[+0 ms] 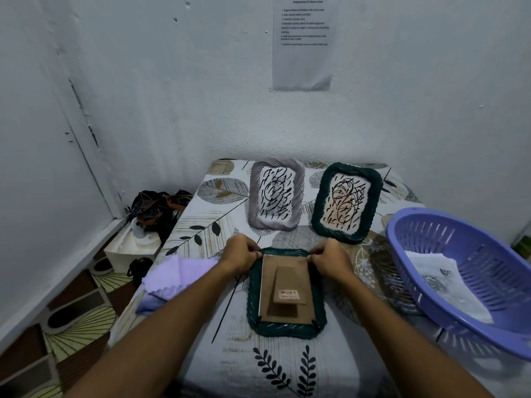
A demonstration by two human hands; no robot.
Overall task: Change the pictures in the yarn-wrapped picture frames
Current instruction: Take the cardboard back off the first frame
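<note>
A dark green yarn-wrapped frame point(286, 291) lies face down at the centre of a table covered in a leaf-print cloth point(287, 366), its brown backing board point(284, 288) and folded stand facing up. The person's left hand point(240, 254) sits at the frame's 11 o'clock corner and the right hand point(330, 258) at its 1 o'clock corner, each with fingers curled in and pinching at the top edge of the backing board. Both forearms reach in from 6 o'clock, converging on the frame, wrists held low over the cloth.

At 12 o'clock from the hands, two more frames stand propped and tilted back near the wall: a grey yarn-wrapped frame point(276, 193) to the left and a second green frame point(346, 202) to the right, each holding a scribbled drawing. A lilac cloth point(175, 275) lies at 9 o'clock, just beside the left forearm. At 3 o'clock a purple slotted basket point(448, 245) holds sheets of paper point(442, 280). A printed notice point(304, 41) is stuck to the wall above.
</note>
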